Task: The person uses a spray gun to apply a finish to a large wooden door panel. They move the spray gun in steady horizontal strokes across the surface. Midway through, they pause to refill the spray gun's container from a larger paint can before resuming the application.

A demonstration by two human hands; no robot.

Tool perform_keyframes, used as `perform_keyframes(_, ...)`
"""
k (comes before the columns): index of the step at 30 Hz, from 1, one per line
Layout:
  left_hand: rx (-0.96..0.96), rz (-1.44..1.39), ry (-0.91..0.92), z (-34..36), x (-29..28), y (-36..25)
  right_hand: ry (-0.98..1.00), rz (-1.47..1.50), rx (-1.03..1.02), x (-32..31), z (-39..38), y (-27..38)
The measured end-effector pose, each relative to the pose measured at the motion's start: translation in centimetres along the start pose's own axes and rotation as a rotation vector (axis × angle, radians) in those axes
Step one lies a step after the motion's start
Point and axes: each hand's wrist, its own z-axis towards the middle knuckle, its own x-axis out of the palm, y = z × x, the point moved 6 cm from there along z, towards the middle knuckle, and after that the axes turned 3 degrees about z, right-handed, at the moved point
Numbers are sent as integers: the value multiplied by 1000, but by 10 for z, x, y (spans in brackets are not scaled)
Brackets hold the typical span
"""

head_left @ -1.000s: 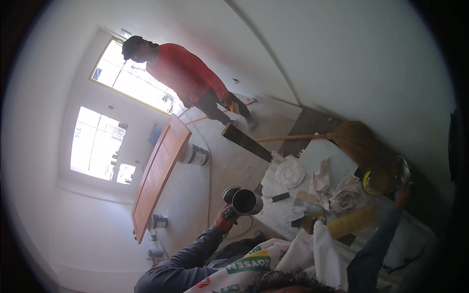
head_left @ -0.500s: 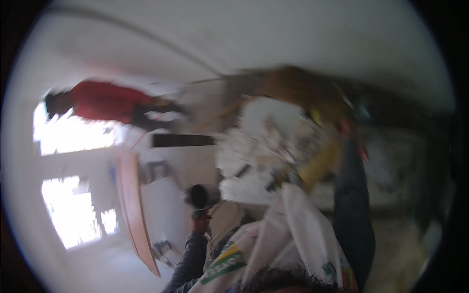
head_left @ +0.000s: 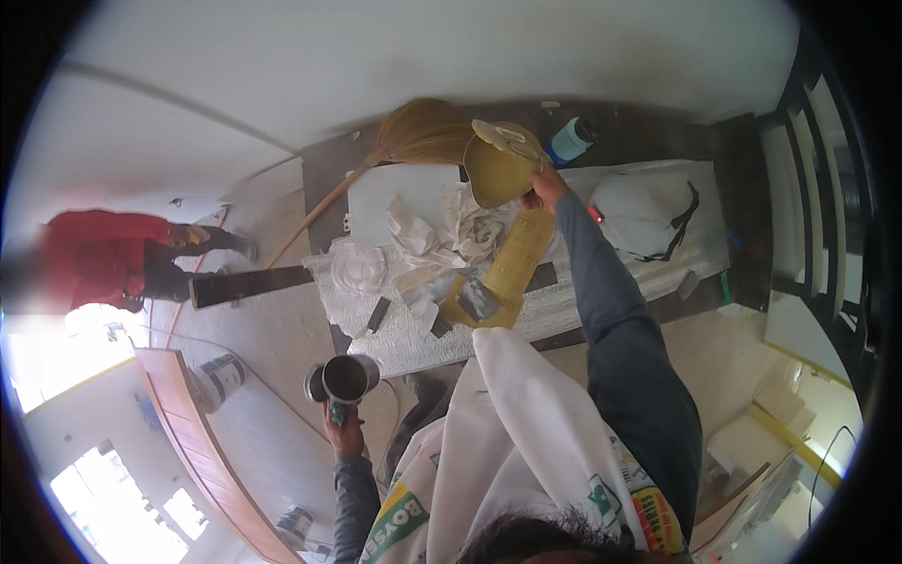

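My left hand (head_left: 344,434) is wrapped tight round the handle of a metal spray-gun cup (head_left: 346,377), held low and off the near edge of the surface (head_left: 413,343). My right hand (head_left: 545,191) is stretched far forward, fingers pinched on the rim of a yellowish bucket lid or shallow pan (head_left: 498,167), tilted up; too warped at this angle to tell which. Just below that hand lie crumpled paper (head_left: 427,230), a yellow sandpaper sheet (head_left: 512,258) and small scrapers (head_left: 378,315). A broom (head_left: 418,132) lies beyond. A person in red (head_left: 113,258) stands well off to my left. Looks like I'm fetching material for the cup; next I'd need to bring both hands together, steady and level.
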Motion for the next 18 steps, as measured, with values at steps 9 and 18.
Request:
perform_keyframes(9,314,132,101,12,-9,7,157,-23,-83,141,-184,46)
perform_keyframes(18,520,98,20,-17,-78,22,208,-138,-265,283,-346,46)
